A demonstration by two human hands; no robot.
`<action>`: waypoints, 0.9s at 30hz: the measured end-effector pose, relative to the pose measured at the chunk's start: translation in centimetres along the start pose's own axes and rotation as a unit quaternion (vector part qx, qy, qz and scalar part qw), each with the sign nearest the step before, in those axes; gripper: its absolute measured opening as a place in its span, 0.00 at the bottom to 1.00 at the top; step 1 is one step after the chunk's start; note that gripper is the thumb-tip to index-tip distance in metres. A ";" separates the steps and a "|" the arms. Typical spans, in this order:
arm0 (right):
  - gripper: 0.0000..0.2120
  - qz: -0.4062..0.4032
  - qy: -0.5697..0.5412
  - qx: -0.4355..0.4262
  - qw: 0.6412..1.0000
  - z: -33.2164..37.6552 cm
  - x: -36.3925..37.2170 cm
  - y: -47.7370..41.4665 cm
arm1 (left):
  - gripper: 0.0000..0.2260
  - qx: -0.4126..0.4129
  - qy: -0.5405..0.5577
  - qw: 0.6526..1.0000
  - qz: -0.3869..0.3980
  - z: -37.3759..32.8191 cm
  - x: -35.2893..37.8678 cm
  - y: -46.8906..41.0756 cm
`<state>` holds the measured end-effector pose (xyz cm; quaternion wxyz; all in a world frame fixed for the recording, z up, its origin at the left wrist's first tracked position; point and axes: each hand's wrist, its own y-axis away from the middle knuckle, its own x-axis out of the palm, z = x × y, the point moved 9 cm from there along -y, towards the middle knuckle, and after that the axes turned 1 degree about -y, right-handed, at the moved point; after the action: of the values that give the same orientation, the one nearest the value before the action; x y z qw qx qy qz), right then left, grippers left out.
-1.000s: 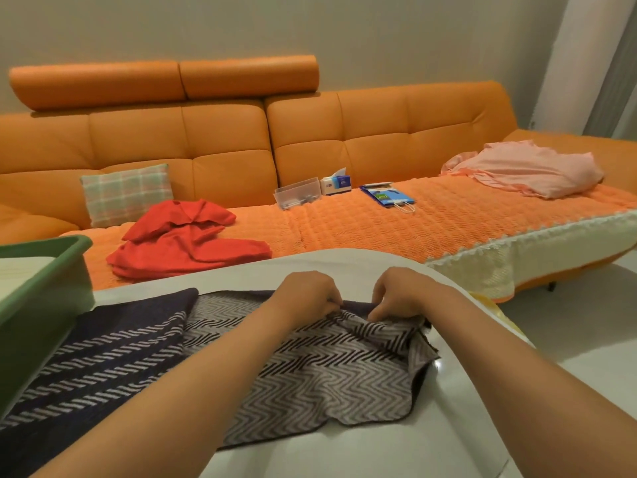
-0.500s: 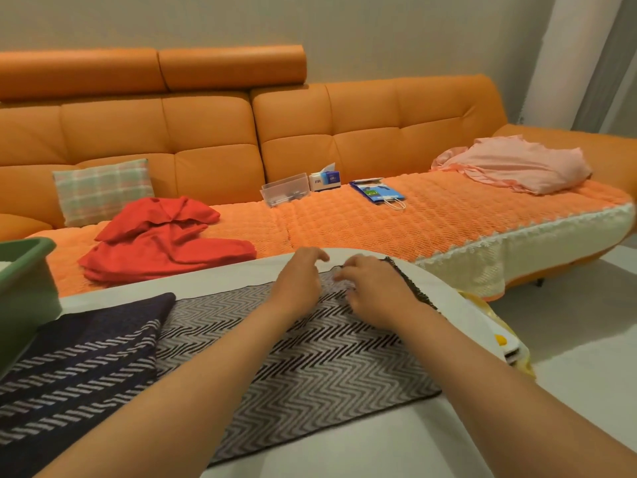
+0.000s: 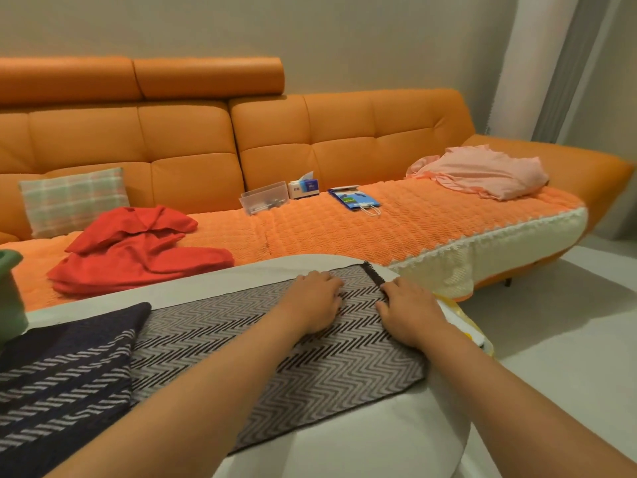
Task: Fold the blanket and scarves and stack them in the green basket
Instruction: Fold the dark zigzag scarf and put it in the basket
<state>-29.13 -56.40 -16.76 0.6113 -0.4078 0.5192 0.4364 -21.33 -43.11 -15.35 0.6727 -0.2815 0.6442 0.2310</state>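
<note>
The zigzag scarf (image 3: 275, 343) is pressed flat on the near table (image 3: 344, 443) by 2 outstretched hands, left hand (image 3: 317, 301) and right hand (image 3: 408, 312). Folding is judged barely begun; the red blanket (image 3: 138, 251) is seen crumpled far left.

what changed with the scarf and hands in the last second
A second ago both hands gripped the bunched end of the zigzag scarf. They spread it out flat toward the far edge of the table and let go. Now the left hand and right hand press flat on it. The striped scarf, basket and red cloth stayed put.
</note>
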 end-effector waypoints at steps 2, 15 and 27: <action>0.21 -0.036 0.051 0.026 0.998 -1.1 -1.4 -0.1 | 0.19 0.033 -0.018 0.999 -0.009 -2.1 -1.1 -2.0; 0.09 0.057 -0.199 -0.015 0.978 -0.7 -0.8 0.1 | 0.08 0.165 -0.112 0.980 0.004 -6.5 -1.6 -5.8; 0.11 0.049 -0.395 -0.105 0.911 12.5 -5.8 1.9 | 0.08 0.027 -0.032 0.996 -0.078 8.9 -9.7 4.2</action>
<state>-27.92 -44.57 -9.45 0.6981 -0.2381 0.2058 0.6432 -18.22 -33.47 -5.96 0.7159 -0.3055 0.6046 0.1692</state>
